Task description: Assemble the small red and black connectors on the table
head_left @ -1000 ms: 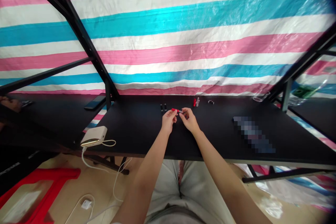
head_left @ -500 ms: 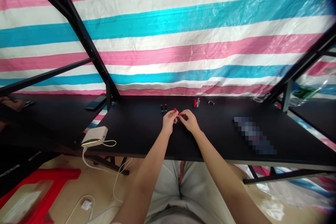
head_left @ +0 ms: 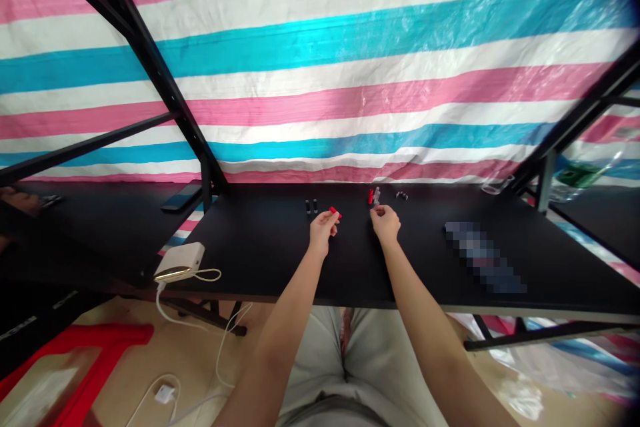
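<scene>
My left hand (head_left: pixel 323 232) is closed over the black table, with a small red tube (head_left: pixel 335 212) pinched between thumb and fingers. Farther right, my right hand (head_left: pixel 386 223) has its fingers curled into a pinch; whatever is at the tips is too small to make out. Just beyond those fingertips lie small clear tubes (head_left: pixel 377 195) and, beside them, a red piece (head_left: pixel 371 196). Two short black tubes (head_left: pixel 308 207) stand side by side, left of and beyond my left hand. Several tiny dark and silvery pieces (head_left: pixel 401 195) lie to the right of the clear ones.
At the table's left edge sits a white device (head_left: pixel 180 260) with a cable hanging down. A blurred dark flat item (head_left: pixel 483 257) lies on the right. A phone (head_left: pixel 181 196) and another person's hand (head_left: pixel 20 200) are at the neighbouring table. Black metal frames (head_left: pixel 150 57) flank both sides.
My right hand has left my left hand and moved right, to the clear and red pieces. My left hand stays in place with the red tube.
</scene>
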Motion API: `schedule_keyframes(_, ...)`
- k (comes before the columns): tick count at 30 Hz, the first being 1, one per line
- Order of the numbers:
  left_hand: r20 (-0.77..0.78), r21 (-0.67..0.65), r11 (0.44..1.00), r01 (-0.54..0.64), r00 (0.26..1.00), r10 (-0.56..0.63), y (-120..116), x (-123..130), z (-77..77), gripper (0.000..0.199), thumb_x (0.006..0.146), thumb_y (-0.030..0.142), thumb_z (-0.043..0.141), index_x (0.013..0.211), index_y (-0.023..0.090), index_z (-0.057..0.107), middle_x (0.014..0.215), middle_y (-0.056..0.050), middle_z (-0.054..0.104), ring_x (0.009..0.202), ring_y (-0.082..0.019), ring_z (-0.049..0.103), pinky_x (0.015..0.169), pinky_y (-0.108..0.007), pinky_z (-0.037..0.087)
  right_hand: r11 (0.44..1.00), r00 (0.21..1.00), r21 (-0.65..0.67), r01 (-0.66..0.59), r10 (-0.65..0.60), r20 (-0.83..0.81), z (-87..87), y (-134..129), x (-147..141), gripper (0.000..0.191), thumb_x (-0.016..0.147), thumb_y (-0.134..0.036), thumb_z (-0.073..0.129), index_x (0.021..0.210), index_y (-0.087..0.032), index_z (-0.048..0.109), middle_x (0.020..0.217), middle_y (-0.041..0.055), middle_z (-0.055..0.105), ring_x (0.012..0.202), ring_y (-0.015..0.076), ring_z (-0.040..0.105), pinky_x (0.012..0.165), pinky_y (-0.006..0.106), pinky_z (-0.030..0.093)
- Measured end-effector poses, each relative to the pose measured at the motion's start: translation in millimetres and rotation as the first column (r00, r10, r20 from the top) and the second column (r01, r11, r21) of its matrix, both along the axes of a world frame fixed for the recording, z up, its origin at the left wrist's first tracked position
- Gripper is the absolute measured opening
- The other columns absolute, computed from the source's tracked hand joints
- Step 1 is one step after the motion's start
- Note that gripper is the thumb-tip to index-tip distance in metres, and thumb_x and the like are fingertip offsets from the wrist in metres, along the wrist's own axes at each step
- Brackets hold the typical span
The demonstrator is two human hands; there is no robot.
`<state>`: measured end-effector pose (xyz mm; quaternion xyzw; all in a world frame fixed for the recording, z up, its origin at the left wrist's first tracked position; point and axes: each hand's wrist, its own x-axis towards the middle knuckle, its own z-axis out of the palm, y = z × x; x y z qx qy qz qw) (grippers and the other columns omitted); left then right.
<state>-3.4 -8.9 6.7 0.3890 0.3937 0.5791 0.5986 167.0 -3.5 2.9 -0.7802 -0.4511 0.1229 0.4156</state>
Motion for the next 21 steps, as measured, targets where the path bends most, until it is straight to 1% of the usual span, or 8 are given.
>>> schedule_keyframes(2, -0.019, 0.014, 1.0, 0.006, 1.0, -0.006, 0, 0, -0.6, 0.036, 0.059, 0.04, 0.069, 0.08, 0.013, 0.058, 0.064, 0.0, 0.056, 0.04, -0.002, 0.041, 0.037, -0.018, 0.027, 0.998, 0.999, -0.034, 0.048, -0.048, -0.011, 0.4, 7, 11, 0.018, 0.07, -0.031, 0.051, 0.081, -0.021, 0.06, 0.078, 0.0012, 0.063, 0.077, 0.0173, 0.056, 0.071, 0.029, 0.034)
schedule_keyframes(4, -0.032, 0.026, 1.0, 0.013, 0.999, -0.012, -1, 1, -0.8, 0.035, 0.059, 0.04, 0.069, 0.079, 0.013, 0.058, 0.064, 0.0, 0.056, 0.04, -0.002, 0.041, 0.037, -0.018, 0.026, 0.997, 0.999, -0.06, 0.051, -0.051, 0.01, 0.3, 14, 19, 0.018, 0.07, -0.031, 0.051, 0.081, -0.021, 0.061, 0.079, 0.0013, 0.064, 0.079, 0.0182, 0.056, 0.073, 0.03, 0.034)
schedule_keyframes(10, -0.039, 0.024, 0.999, 0.027, 0.999, -0.026, -2, 0, 1.4, 0.036, 0.058, 0.04, 0.069, 0.078, 0.012, 0.059, 0.065, -0.001, 0.056, 0.041, -0.002, 0.042, 0.037, -0.018, 0.027, 0.993, 0.995, -0.117, -0.023, 0.033, 0.09, -3.5, 29, 29, 0.017, 0.069, -0.031, 0.053, 0.08, -0.022, 0.062, 0.081, 0.0014, 0.064, 0.084, 0.0194, 0.056, 0.078, 0.033, 0.033)
schedule_keyframes(21, -0.069, 0.016, 0.999, 0.04, 0.997, -0.039, -3, 0, 3.2, 0.037, 0.059, 0.042, 0.068, 0.078, 0.012, 0.058, 0.065, -0.001, 0.056, 0.041, -0.002, 0.041, 0.038, -0.018, 0.027, 0.984, 0.977, -0.174, -0.044, 0.079, 0.199, -5.2, 33, 33, 0.02, 0.067, -0.031, 0.053, 0.079, -0.02, 0.064, 0.081, 0.0051, 0.063, 0.083, 0.0213, 0.056, 0.075, 0.034, 0.035)
